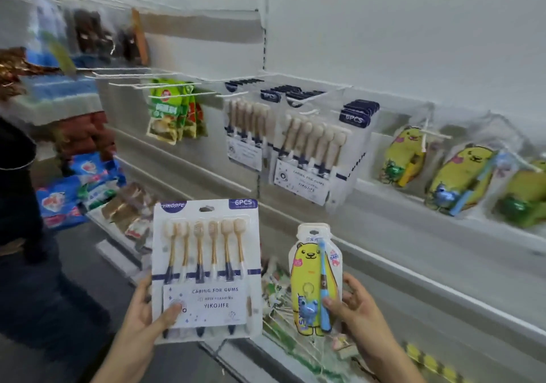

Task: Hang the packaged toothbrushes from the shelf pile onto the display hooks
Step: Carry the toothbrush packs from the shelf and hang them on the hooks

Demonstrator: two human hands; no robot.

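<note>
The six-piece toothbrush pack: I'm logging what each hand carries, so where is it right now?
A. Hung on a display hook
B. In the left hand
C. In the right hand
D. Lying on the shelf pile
B: the left hand grips the six-piece toothbrush pack at its lower left corner, thumb on the card, while the right hand holds the yellow bear toothbrush pack.

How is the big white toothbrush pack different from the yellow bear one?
The white pack, in the left hand, is a bigger rectangle with six brushes. The bear pack, in the right hand, is smaller, bear-shaped, with one blue brush. Both have a hang hole on top.
</note>
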